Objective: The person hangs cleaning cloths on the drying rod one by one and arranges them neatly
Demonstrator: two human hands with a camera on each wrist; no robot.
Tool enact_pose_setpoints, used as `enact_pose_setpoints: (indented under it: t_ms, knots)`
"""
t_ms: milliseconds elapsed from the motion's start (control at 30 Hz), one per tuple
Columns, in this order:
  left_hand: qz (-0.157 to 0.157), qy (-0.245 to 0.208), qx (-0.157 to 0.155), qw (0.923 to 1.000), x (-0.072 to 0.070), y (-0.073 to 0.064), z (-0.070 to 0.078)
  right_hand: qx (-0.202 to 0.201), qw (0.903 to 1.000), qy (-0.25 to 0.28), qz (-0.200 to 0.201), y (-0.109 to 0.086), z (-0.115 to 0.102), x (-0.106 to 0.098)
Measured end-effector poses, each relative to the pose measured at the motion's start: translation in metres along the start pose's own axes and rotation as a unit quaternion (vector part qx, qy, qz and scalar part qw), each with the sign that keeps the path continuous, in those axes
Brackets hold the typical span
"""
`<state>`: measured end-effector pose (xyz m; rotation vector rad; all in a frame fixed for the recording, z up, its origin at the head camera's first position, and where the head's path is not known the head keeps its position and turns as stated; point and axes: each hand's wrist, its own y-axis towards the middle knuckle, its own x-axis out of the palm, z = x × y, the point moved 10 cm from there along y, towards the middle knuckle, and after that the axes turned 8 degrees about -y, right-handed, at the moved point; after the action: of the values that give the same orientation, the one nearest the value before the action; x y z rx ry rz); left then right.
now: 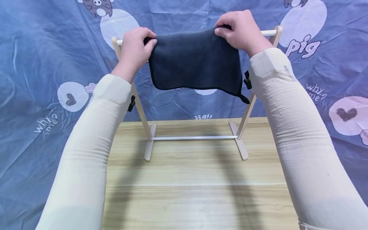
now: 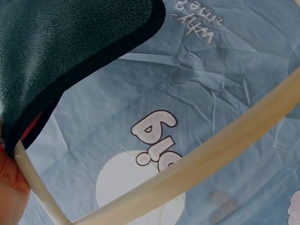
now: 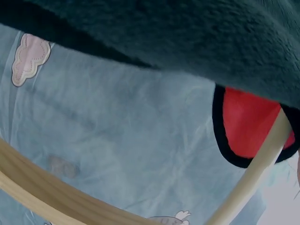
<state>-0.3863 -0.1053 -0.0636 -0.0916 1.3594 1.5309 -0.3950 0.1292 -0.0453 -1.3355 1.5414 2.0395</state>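
Note:
A dark grey towel (image 1: 195,60) with black edging hangs over the white top rail (image 1: 268,33) of a small wooden rack. My left hand (image 1: 135,48) pinches the towel's upper left end between thumb and fingers. At the upper right, my right hand (image 1: 240,30) grips the towel's top edge in the same way. A black loop (image 1: 243,99) dangles from the lower right corner. Beyond the rail, a red patch of the towel (image 3: 248,122) shows in the right wrist view. The left wrist view catches part of the left hand (image 2: 11,192) by the rail.
The rack's wooden legs (image 1: 142,113) stand on flat feet (image 1: 241,148), joined low down by a white rod (image 1: 194,138). Underneath is a pale wood-grain surface (image 1: 184,172). Blue printed cloth (image 1: 37,64) hangs behind and at both sides.

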Motion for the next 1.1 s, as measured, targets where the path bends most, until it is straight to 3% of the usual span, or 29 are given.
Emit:
enact_pose_setpoints:
  t_ms: [133,267,467,700,833,933,1100]
  knots:
    - [-0.004,-0.006,-0.026,0.9996,0.001,0.003,-0.002,-0.025,0.9988,-0.014,0.04,0.002,-0.007,-0.009]
    - [-0.009,-0.005,-0.047,0.9988,0.003,0.006,-0.005,-0.021,0.9984,-0.024,0.048,0.003,-0.006,-0.009]
    - [-0.003,-0.007,-0.055,0.9984,0.003,0.006,-0.006,0.043,0.9987,-0.012,0.025,0.002,0.015,-0.005]
    - [-0.012,-0.001,-0.053,0.9985,0.001,0.005,-0.008,0.124,0.992,0.024,-0.004,-0.008,0.042,0.002]
    - [-0.025,0.004,-0.054,0.9982,0.002,0.005,-0.01,0.129,0.9898,0.055,-0.027,-0.012,0.049,0.007]
    - [-0.032,0.0,-0.056,0.9979,0.003,0.004,-0.011,0.147,0.9824,0.105,-0.048,-0.016,0.054,0.011]
    - [-0.031,-0.005,-0.053,0.9981,0.003,0.004,-0.011,0.183,0.9604,0.194,-0.079,-0.022,0.06,0.016]
